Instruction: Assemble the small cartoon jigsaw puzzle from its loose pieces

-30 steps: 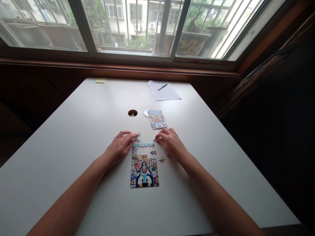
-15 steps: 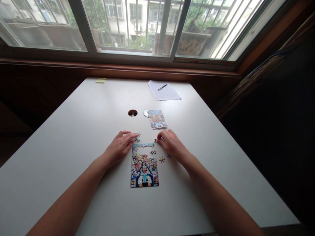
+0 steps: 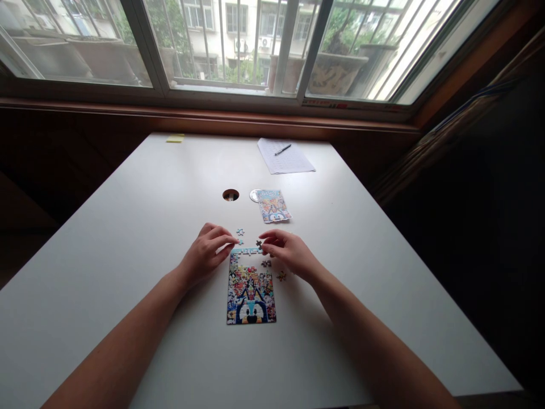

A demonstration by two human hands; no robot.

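Note:
A small colourful jigsaw puzzle point(image 3: 251, 292) lies on the white table point(image 3: 128, 238) in front of me, mostly assembled, with gaps near its top edge. My right hand point(image 3: 286, 254) pinches a puzzle piece point(image 3: 259, 243) just above the puzzle's top right corner. My left hand point(image 3: 207, 253) rests curled at the puzzle's top left corner, fingertips touching the top row. Loose pieces point(image 3: 240, 232) lie just beyond the puzzle, and two more loose pieces point(image 3: 281, 276) lie to its right.
A printed reference picture point(image 3: 273, 205) lies past the puzzle beside a round cable hole point(image 3: 230, 195) and a silver disc point(image 3: 254, 195). Farther back are a sheet of paper point(image 3: 284, 159) with a pen point(image 3: 282, 150) and a yellow sticky pad point(image 3: 175, 138). A window runs along the far wall.
My right hand has moved left with a piece pinched in its fingers, toward the puzzle's top edge. My left hand has curled in slightly at the top left corner.

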